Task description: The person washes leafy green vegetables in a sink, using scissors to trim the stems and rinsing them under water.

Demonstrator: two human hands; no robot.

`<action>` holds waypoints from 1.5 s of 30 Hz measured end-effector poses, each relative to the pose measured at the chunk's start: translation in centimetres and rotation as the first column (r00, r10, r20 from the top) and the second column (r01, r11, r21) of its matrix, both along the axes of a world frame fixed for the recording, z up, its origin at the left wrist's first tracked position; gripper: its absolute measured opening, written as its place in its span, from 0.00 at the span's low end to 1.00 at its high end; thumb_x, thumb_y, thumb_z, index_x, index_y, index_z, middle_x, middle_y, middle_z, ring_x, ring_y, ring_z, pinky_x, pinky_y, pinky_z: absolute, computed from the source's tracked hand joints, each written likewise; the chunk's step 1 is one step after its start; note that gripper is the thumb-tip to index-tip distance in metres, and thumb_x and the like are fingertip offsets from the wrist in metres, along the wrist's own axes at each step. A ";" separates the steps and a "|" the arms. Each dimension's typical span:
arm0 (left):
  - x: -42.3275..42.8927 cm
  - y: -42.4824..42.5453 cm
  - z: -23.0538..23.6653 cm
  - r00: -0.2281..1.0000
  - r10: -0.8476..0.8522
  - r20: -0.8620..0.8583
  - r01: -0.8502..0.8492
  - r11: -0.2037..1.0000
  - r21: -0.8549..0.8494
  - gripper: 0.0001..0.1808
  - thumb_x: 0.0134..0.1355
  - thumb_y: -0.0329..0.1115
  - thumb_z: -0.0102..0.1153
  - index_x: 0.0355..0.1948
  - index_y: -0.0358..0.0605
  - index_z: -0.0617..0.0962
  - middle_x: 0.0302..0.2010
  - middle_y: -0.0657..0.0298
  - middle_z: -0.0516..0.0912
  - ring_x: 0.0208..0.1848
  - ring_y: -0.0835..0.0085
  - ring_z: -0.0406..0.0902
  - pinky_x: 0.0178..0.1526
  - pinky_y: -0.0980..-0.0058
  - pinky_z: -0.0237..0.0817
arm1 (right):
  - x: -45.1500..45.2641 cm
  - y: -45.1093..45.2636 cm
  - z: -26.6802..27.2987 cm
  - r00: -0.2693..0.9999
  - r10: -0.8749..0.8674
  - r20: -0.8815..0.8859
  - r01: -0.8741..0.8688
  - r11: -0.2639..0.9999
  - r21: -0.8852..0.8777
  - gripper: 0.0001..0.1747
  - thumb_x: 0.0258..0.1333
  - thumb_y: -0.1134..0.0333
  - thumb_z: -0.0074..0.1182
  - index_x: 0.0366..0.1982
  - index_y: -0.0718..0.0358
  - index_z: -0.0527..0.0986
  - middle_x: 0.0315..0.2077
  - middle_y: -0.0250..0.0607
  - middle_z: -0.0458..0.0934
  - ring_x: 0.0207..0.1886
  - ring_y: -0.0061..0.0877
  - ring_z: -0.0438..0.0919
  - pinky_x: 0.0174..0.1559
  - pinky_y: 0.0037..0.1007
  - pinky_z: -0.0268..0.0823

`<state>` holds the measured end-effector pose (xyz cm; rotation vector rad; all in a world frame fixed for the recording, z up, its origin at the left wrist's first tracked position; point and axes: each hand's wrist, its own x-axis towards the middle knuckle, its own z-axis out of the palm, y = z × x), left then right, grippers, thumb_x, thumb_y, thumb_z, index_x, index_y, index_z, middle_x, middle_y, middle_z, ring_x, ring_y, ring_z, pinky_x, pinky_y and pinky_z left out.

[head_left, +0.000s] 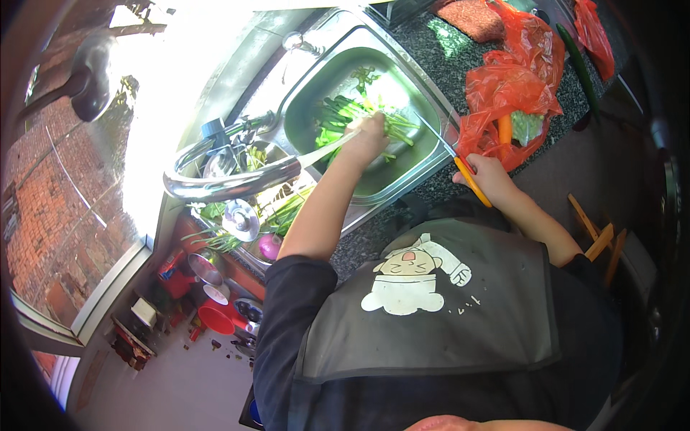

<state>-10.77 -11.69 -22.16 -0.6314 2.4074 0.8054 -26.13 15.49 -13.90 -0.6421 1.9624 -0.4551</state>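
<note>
My left hand [371, 141] is down in the sink basin [302, 121], closed around the stems of a bunch of leafy greens [337, 116]. Water [329, 153] runs from the curved chrome tap [242, 180] onto this hand and the greens. Over the basin's right rim, my right hand [491, 180] grips the yellow-orange handle of a knife [474, 186]. Its narrow blade points up and left, above the basin. Fingers of the left hand are partly hidden among the stems.
Beside my right hand, a red plastic bag [512, 89] holds a carrot [504, 129] and a wrapped pale green vegetable [526, 127]. A cucumber [577, 64] lies beyond. The left basin area holds spring onions [288, 210], a red onion [270, 246] and a round metal disc [241, 220].
</note>
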 end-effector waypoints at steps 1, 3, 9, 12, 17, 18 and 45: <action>-1.0 0.4 -1.8 1.000 -0.006 -0.003 0.006 1.000 0.005 0.22 0.64 0.44 0.62 0.54 0.44 0.76 0.44 0.45 0.86 0.51 0.51 0.85 0.52 0.55 0.76 | -0.2 0.4 0.2 1.000 -0.009 0.005 0.009 1.000 0.029 0.30 0.51 0.48 0.77 0.30 0.66 0.75 0.22 0.47 0.78 0.25 0.30 0.76 0.32 0.37 0.68; -2.1 1.7 -6.4 0.941 -0.338 -0.001 0.338 0.938 0.079 0.19 0.64 0.44 0.60 0.50 0.44 0.76 0.40 0.49 0.87 0.53 0.53 0.84 0.53 0.53 0.75 | -0.4 1.3 0.5 0.998 -0.049 0.028 0.047 0.996 0.072 0.29 0.51 0.49 0.77 0.31 0.67 0.74 0.22 0.46 0.77 0.25 0.29 0.75 0.33 0.36 0.68; -2.9 3.4 -16.2 0.811 -0.416 -0.410 0.396 0.908 -0.138 0.14 0.60 0.38 0.61 0.45 0.44 0.77 0.36 0.53 0.89 0.37 0.52 0.87 0.51 0.57 0.77 | -0.6 2.7 0.1 0.972 -0.224 0.072 0.223 0.975 0.009 0.27 0.50 0.53 0.78 0.34 0.67 0.76 0.23 0.43 0.76 0.26 0.29 0.73 0.34 0.35 0.68; -4.4 4.3 -15.9 0.912 -0.403 -0.069 0.402 0.915 -0.031 0.14 0.61 0.37 0.60 0.46 0.43 0.78 0.37 0.54 0.89 0.41 0.54 0.87 0.47 0.56 0.77 | -0.7 2.0 -0.1 0.982 -0.172 0.081 0.171 0.985 0.015 0.27 0.51 0.53 0.78 0.36 0.67 0.77 0.24 0.44 0.78 0.27 0.29 0.75 0.35 0.35 0.69; -4.1 3.3 -14.8 0.937 -0.345 -0.056 0.342 0.938 -0.066 0.16 0.64 0.39 0.60 0.48 0.41 0.78 0.37 0.49 0.88 0.43 0.52 0.87 0.46 0.55 0.76 | -0.7 -0.2 -0.1 0.987 -0.083 0.134 0.076 0.996 0.055 0.28 0.54 0.53 0.75 0.35 0.67 0.72 0.26 0.45 0.78 0.29 0.30 0.76 0.36 0.36 0.69; -4.0 2.5 -13.0 0.989 -0.110 -0.101 0.118 0.990 0.076 0.18 0.64 0.41 0.62 0.48 0.40 0.78 0.38 0.46 0.87 0.44 0.51 0.86 0.47 0.54 0.76 | -0.7 -0.3 -0.2 0.997 -0.004 0.078 0.002 1.000 0.020 0.30 0.55 0.49 0.74 0.36 0.67 0.72 0.28 0.49 0.79 0.32 0.38 0.78 0.37 0.39 0.70; 6.0 -4.9 4.8 0.898 0.439 0.001 -0.403 0.823 0.402 0.25 0.58 0.46 0.69 0.54 0.48 0.84 0.46 0.59 0.89 0.47 0.64 0.86 0.53 0.66 0.74 | 3.5 -7.9 1.3 0.949 0.315 0.013 -0.316 0.947 0.058 0.36 0.53 0.42 0.74 0.42 0.71 0.79 0.34 0.54 0.86 0.41 0.48 0.85 0.44 0.43 0.74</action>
